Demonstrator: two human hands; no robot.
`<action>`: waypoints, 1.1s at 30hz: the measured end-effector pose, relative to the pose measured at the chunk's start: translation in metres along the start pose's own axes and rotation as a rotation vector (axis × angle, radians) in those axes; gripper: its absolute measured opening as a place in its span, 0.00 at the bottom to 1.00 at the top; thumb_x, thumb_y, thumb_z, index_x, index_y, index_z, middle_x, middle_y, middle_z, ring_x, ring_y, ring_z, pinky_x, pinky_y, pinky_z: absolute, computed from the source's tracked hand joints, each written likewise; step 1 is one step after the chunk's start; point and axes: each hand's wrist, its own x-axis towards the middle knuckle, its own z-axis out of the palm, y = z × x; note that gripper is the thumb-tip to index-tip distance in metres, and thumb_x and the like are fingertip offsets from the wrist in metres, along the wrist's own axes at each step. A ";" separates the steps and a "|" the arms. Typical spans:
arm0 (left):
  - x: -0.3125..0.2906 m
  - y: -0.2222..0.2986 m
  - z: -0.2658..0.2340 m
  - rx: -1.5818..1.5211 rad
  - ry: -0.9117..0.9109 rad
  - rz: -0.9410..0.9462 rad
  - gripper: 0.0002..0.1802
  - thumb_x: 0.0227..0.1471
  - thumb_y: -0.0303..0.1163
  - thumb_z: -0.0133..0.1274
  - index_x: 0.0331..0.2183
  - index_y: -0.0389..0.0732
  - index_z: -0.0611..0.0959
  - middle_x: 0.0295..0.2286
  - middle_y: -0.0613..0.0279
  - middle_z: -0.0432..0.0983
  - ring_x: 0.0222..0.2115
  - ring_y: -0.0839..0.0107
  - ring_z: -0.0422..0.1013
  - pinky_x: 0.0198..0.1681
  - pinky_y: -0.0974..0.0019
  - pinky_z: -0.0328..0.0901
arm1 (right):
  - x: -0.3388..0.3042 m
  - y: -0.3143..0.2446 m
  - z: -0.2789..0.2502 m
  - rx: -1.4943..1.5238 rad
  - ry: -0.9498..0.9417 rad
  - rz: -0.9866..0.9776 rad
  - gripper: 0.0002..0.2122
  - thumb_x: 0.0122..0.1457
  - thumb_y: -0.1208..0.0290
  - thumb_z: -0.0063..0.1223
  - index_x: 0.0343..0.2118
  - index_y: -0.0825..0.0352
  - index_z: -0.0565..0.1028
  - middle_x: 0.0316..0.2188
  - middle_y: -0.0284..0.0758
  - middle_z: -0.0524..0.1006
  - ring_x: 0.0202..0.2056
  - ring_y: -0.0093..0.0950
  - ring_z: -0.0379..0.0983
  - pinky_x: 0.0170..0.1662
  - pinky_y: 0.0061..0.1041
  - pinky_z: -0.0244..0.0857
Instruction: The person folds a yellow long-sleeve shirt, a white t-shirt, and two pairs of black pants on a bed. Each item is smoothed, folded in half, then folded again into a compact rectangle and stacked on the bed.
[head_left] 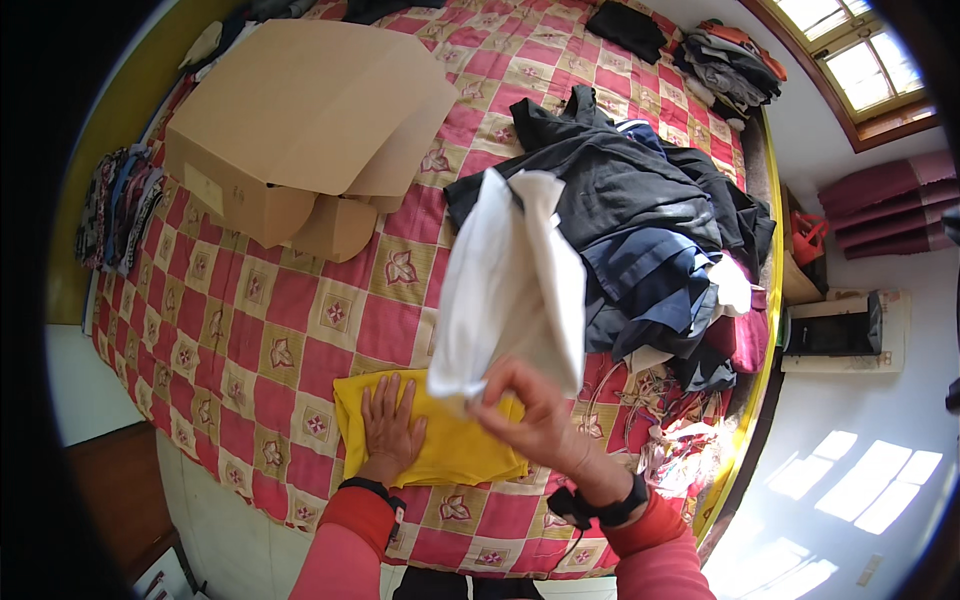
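Note:
A folded yellow cloth (440,440) lies on the checked bedspread in front of me. My left hand (392,425) rests flat on its left part, fingers spread. My right hand (525,410) pinches a white garment (505,280) at its lower edge, thumb and finger together. The garment is raised above the bed and covers the far right part of the yellow cloth in this view. Its kind is hard to tell; it is partly blurred.
A large cardboard box (310,100) lies at the far left of the bed (300,350). Heaped dark clothes (630,200) spread at the right, with tangled cords (670,430) nearer me. Folded clothes (120,205) sit at the left edge; another pile (735,65) stands far right.

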 end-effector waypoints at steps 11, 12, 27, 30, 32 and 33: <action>-0.004 -0.011 0.024 0.442 0.144 0.057 0.42 0.53 0.58 0.40 0.60 0.38 0.62 0.59 0.49 0.59 0.61 0.57 0.55 0.63 0.48 0.45 | -0.179 0.081 0.090 -0.278 -0.022 0.265 0.21 0.51 0.71 0.61 0.47 0.68 0.67 0.40 0.44 0.70 0.42 0.40 0.68 0.48 0.35 0.63; -0.003 -0.009 0.021 0.390 0.146 0.044 0.42 0.53 0.58 0.40 0.60 0.39 0.62 0.59 0.49 0.59 0.61 0.57 0.55 0.63 0.48 0.45 | -0.177 0.082 0.093 -0.272 -0.012 0.218 0.23 0.51 0.70 0.61 0.50 0.68 0.66 0.42 0.44 0.70 0.43 0.41 0.68 0.50 0.35 0.62; -0.055 -0.009 0.001 0.338 0.315 -0.154 0.29 0.54 0.42 0.46 0.58 0.47 0.67 0.59 0.56 0.59 0.60 0.59 0.56 0.62 0.50 0.50 | -0.213 -0.012 0.146 -0.293 -0.589 -0.319 0.22 0.51 0.77 0.57 0.51 0.61 0.71 0.38 0.37 0.72 0.36 0.33 0.72 0.38 0.31 0.68; -0.115 -0.011 -0.024 0.180 0.380 -0.270 0.27 0.53 0.36 0.49 0.56 0.46 0.70 0.55 0.53 0.63 0.56 0.57 0.61 0.58 0.50 0.55 | -0.223 0.001 0.147 -0.289 -0.445 -0.234 0.19 0.53 0.74 0.56 0.50 0.65 0.71 0.41 0.39 0.73 0.40 0.38 0.72 0.42 0.33 0.69; -0.168 -0.008 -0.038 -0.178 0.286 -0.457 0.28 0.52 0.35 0.51 0.56 0.43 0.69 0.52 0.52 0.66 0.53 0.57 0.63 0.55 0.54 0.58 | -0.226 0.018 0.135 -0.303 -0.323 -0.037 0.18 0.56 0.74 0.54 0.50 0.66 0.71 0.43 0.41 0.73 0.43 0.41 0.72 0.44 0.34 0.69; -0.190 -0.005 -0.042 -0.384 0.207 -0.571 0.29 0.52 0.34 0.52 0.56 0.41 0.69 0.51 0.53 0.67 0.52 0.58 0.64 0.54 0.57 0.59 | -0.223 0.029 0.128 -0.310 -0.196 -0.009 0.17 0.56 0.75 0.54 0.50 0.66 0.71 0.42 0.41 0.73 0.43 0.41 0.72 0.44 0.34 0.69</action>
